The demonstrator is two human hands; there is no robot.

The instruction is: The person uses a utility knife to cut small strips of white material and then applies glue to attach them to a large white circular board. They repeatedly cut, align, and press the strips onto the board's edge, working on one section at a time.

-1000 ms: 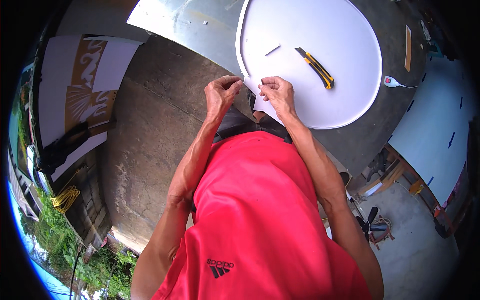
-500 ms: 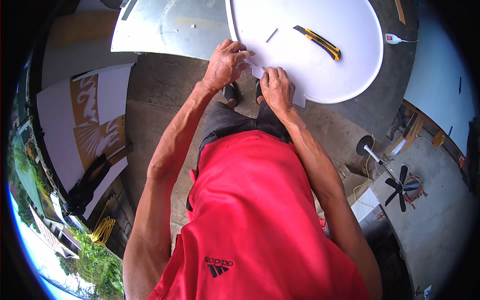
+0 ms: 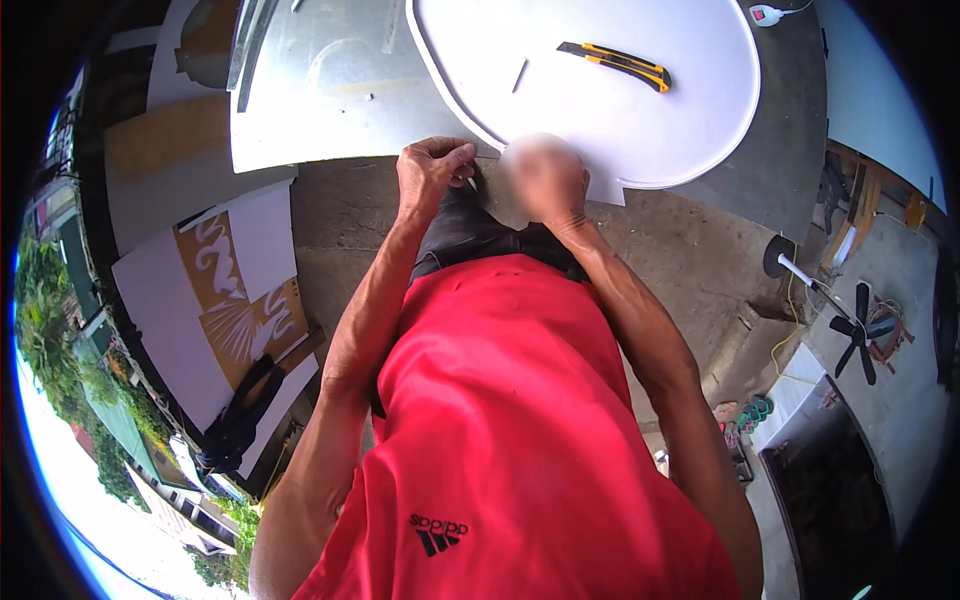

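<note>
My left hand [image 3: 435,175] is closed in a pinch just off the near edge of the table, left of my right hand. A small pale bit shows under its fingertips, too small to name. My right hand [image 3: 548,180] rests at the near rim of a large white rounded panel [image 3: 640,135] with a thin raised border. Blur covers its fingers, so their grip is hidden. A white flat piece [image 3: 606,190] sticks out past the panel's edge beside that hand. On the panel lie a yellow and black utility knife [image 3: 625,66] and a short thin grey strip [image 3: 520,76].
The panel lies on a grey metal-topped table [image 3: 360,120] with a small white crumb [image 3: 369,97] on it. White and brown cut-out boards [image 3: 215,300] lean at left. At right stand a black-bladed fan [image 3: 862,330] and a pale sheet [image 3: 880,110].
My left hand has drawn away from the panel's rim and from my right hand. The white strip that spanned both hands no longer shows between them. The whole view has shifted slightly.
</note>
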